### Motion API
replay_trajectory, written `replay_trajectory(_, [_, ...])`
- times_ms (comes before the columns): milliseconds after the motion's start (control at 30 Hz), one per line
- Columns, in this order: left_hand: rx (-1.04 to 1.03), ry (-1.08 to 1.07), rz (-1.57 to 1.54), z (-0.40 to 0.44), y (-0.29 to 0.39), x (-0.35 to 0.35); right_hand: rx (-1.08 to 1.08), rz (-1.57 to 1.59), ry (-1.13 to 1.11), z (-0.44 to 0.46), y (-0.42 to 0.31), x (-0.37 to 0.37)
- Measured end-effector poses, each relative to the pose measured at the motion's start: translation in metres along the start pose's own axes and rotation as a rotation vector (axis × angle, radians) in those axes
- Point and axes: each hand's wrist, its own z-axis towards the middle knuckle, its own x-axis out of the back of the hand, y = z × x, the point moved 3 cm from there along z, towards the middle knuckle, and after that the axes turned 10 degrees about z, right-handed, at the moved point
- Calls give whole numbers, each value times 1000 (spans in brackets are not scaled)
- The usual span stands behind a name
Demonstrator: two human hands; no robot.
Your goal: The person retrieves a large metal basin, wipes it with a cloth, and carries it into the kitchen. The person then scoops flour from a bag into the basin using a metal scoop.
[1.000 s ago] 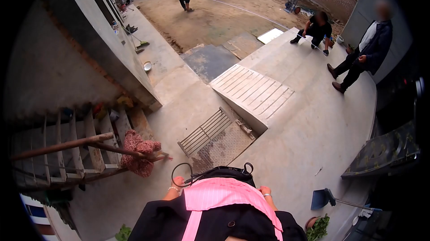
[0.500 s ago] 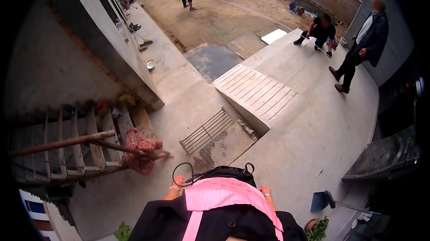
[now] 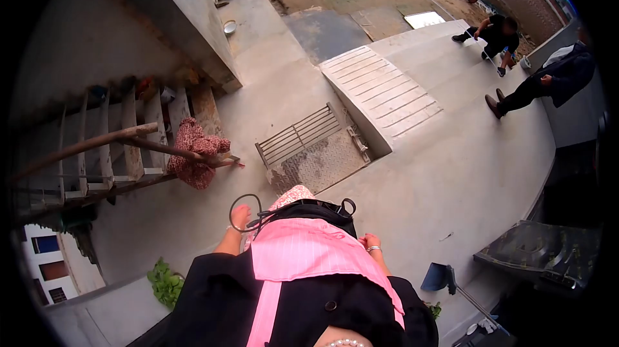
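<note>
Head camera: ok, where are the wearer's hands in this one?

Both near, one on each side of the body. The left hand (image 3: 241, 216) is on the near left, right by a black cable loop (image 3: 260, 205). Fingers look loosely bent, but I honestly can't tell if they've got hold of the cable or anything else.

And the other one?

The right hand (image 3: 369, 241) is just beyond the right edge of the pink apron (image 3: 303, 250), with a bracelet (image 3: 374, 248) at the wrist. Fingers seem partly curled in; can't tell how far they're open or whether there's something in them.

What's between them?

A black bag (image 3: 309, 210), sitting across the front of the body at the far edge of the apron. The cable loop sticks out at its left end.

Cool, anything else around?

Past the bag there's a metal grate (image 3: 300, 131) on the ground, then a ribbed ramp (image 3: 383, 89) farther off to the right. Left side has stairs (image 3: 132, 134) with a red patterned cloth (image 3: 193, 152) on the railing. Far right, one person is crouching (image 3: 496, 36) and another is standing (image 3: 561, 79). Near right there's a dustpan (image 3: 437, 276), lying well apart from the right hand.
</note>
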Motion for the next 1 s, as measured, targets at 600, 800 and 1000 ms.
replay_trajectory(600, [248,-8,-360,211,-12,-17,87,-165,132,105,-110,-157])
replay_trajectory(800, [149,-53,-469,244,81,-4,232,-214,-20,128,-178,-263])
replay_trajectory(1000, [147,86,-570,287,64,0,298,-337,-74,140,-231,-345])
